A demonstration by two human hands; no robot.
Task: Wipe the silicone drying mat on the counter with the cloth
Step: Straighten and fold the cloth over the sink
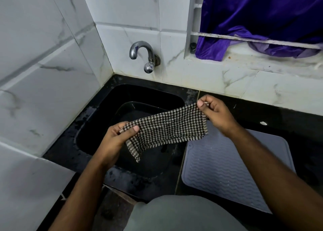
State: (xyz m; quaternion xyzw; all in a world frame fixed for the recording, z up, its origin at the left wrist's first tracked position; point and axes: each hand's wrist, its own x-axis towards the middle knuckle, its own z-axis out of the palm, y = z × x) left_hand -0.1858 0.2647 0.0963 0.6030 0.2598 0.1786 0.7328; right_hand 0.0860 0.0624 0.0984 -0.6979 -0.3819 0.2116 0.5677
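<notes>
A black-and-white checked cloth (167, 126) is stretched in the air between both hands, above the sink's right edge. My left hand (115, 139) pinches its lower left corner between thumb and fingers. My right hand (215, 113) pinches its upper right corner. The grey silicone drying mat (220, 167), ribbed with wavy lines, lies flat on the black counter to the right of the sink, below the cloth; my right forearm crosses over its right part.
A black sink (108, 119) is sunk into the wet black counter (288, 119), with a chrome tap (145, 56) on the tiled wall behind it. A purple cloth (262, 21) hangs over a window grille at the upper right. Tiled walls close in the left.
</notes>
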